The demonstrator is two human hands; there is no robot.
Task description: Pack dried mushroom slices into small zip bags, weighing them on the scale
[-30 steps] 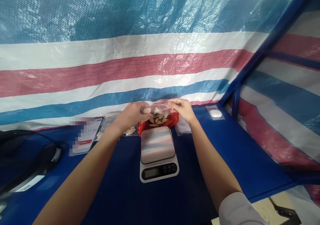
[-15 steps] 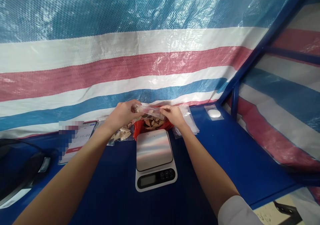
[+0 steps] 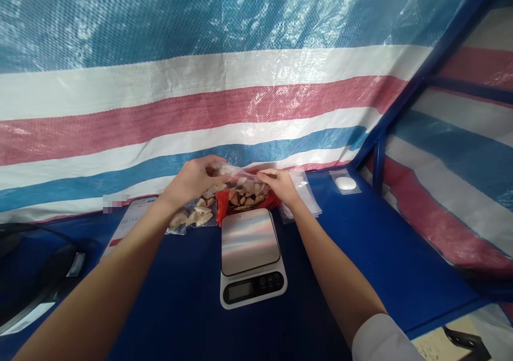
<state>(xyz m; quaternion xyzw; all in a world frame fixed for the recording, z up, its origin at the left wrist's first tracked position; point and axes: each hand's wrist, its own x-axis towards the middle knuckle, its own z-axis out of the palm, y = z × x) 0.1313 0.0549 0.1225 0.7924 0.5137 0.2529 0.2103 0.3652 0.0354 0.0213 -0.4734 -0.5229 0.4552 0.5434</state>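
Observation:
A clear plastic bag is stretched between my two hands, above a red bag that holds dried, pale brown slices. My left hand grips the clear bag's left end, thumb and fingers closed on it. At the other end, my right hand pinches the film between thumb and fingertips. Just in front of the red bag lies a kitchen scale with a bare metal plate; its display looks dark. Clear bags of pale slices lie beneath and beside my left hand.
Flat clear bags are stacked right of my right hand. Further right rests a white oval object on a small clear bag. A phone lies behind my left forearm, a black object at far left. Striped sheeting hangs behind the blue table.
The view has shifted slightly, so the scale appears a little further right. Both hands still hold the clear bag at nearly the same place; its film has changed shape slightly.

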